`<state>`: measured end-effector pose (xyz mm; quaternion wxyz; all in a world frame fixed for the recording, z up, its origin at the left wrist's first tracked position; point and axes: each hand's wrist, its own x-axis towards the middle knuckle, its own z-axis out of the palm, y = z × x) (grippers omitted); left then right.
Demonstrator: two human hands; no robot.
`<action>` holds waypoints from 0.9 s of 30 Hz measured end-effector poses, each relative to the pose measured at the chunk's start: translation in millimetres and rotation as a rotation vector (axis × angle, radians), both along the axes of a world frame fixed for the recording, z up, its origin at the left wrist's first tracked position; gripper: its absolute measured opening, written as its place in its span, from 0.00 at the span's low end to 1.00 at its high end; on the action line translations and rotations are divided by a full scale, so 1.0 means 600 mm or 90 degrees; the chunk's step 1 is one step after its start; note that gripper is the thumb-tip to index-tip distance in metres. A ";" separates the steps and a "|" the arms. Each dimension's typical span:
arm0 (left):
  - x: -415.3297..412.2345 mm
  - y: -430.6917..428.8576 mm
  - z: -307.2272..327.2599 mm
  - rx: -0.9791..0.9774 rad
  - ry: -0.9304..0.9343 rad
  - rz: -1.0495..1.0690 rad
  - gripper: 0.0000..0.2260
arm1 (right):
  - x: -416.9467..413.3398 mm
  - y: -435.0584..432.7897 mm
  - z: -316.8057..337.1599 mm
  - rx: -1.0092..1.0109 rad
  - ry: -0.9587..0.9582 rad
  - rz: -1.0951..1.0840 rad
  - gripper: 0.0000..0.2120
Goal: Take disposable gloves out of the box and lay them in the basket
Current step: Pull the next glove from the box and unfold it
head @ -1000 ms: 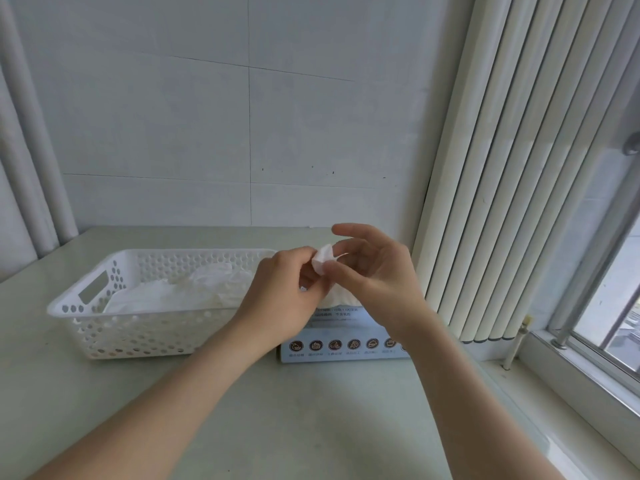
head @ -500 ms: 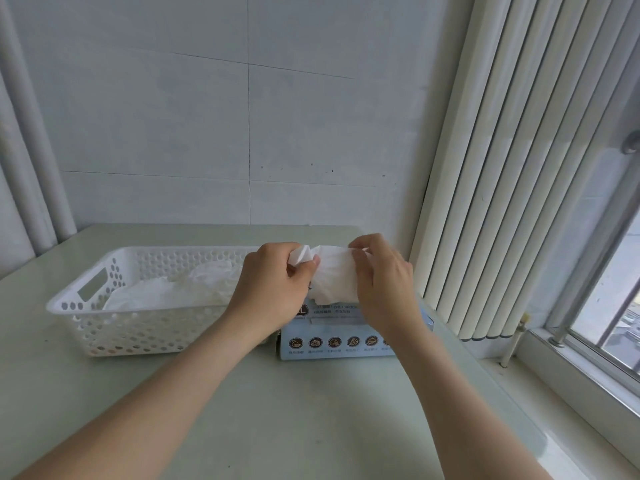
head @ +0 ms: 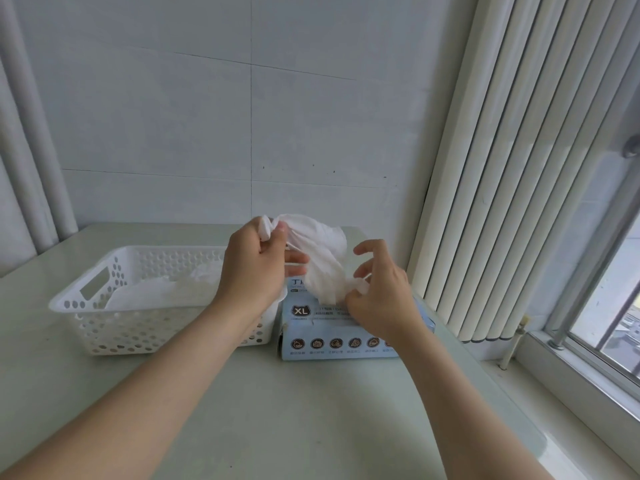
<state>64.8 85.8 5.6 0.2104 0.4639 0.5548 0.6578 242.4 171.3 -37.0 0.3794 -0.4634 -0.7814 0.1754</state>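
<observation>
**Opening out a drawn glove before it is laid down.** The left hand point(head: 256, 271) pinches the upper edge of a white glove point(head: 317, 252) between thumb and forefinger. The right hand point(head: 379, 299), fingers curled and forefinger lifted free, appears to nip the glove's bunched lower end just above the light-blue box point(head: 329, 329) (marked XL on its top face). The glove hangs crumpled between the two hands, clear of the bench point(head: 277, 417). The white perforated basket point(head: 138, 329) stands just beside the box on its left; whether they touch cannot be told. It holds a pile of gloves point(head: 166, 292) lying fairly flat. To do this step well, the hands should likely draw gently apart until the creases ease, since thin film of this kind probably clings and tears if jerked. The lower end should come wholly free of the box opening before the glove is carried left. It should then be lowered flat onto the pile, one end released first, not dropped in a wad.
</observation>
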 end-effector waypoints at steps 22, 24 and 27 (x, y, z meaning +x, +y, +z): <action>0.000 0.000 0.008 -0.049 -0.041 -0.144 0.19 | -0.012 -0.034 0.049 -0.031 0.510 0.080 0.13; 0.005 -0.003 0.008 -0.072 -0.009 -0.162 0.15 | -0.015 -0.038 0.052 -0.018 0.550 0.090 0.12; 0.004 -0.006 0.002 -0.093 0.152 -0.110 0.09 | -0.018 -0.048 0.060 -0.016 0.571 0.112 0.11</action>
